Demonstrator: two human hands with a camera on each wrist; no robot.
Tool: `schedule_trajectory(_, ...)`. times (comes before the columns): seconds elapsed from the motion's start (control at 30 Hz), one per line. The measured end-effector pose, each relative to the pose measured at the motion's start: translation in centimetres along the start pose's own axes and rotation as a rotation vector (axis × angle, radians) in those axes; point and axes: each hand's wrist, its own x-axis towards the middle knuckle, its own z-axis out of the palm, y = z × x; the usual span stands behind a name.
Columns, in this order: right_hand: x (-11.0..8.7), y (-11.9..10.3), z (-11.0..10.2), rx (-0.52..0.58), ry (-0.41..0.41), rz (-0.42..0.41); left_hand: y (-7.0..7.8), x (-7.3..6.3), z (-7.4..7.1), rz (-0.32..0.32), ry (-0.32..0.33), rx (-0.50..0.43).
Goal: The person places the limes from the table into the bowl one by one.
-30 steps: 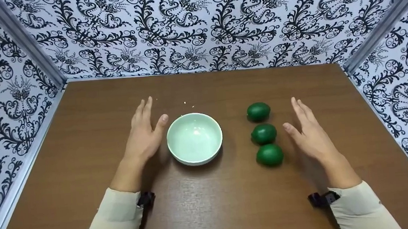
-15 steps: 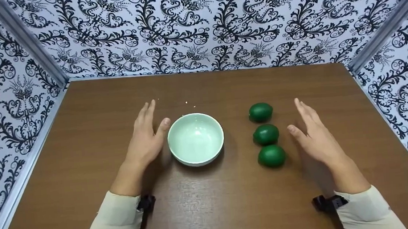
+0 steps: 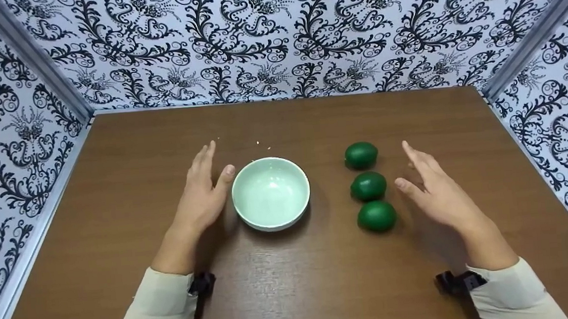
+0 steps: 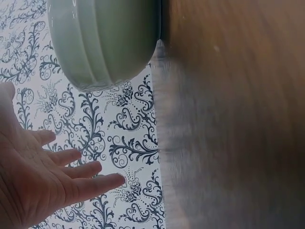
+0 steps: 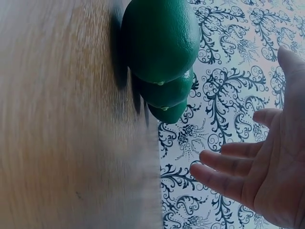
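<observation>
A pale green bowl [image 3: 271,193] stands upright on the brown table, with nothing inside it. Just left of the bowl is my left hand [image 3: 199,194], fingers extended and thumb tip close to the rim; it holds nothing. Three dark green limes [image 3: 369,187] lie in a column to the right of the bowl. My right hand [image 3: 438,190] hovers right of them with its fingers spread out and nothing in it. In the left wrist view the bowl's side [image 4: 105,43] shows above the fingers. The right wrist view has the limes [image 5: 162,40] lined up one behind another.
The wooden table [image 3: 294,290] is bounded by patterned black-and-white panels [image 3: 264,39] at the back and both sides. Small pale crumbs [image 3: 258,143] lie behind the bowl. Dark wrist cameras sit at both sleeve cuffs.
The right hand's fingers have bent slightly and tilted a little toward the limes. The left hand, bowl and limes stay in place apart from a slight shift of the view.
</observation>
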Motion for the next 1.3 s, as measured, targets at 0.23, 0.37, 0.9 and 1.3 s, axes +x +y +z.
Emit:
schedule_trajectory(0.23, -0.2, -0.1, 0.1, -0.003, -0.010, -0.027, 0.1, -0.1, 0.3, 0.006, -0.022, 0.002)
schedule_trajectory(0.37, -0.2, -0.2, 0.2, -0.006, -0.011, -0.046, 0.3, -0.2, 0.4, -0.012, -0.049, 0.001)
schedule_trajectory(0.9, 0.0, -0.7, 0.6, 0.003, -0.060, -0.046, 0.5, -0.7, 0.9, -0.040, -0.126, -0.036)
schedule_trajectory(1.3, -0.1, -0.8, 1.0, 0.026, -0.067, -0.065, 0.6, -0.7, 1.2, -0.073, -0.185, -0.112)
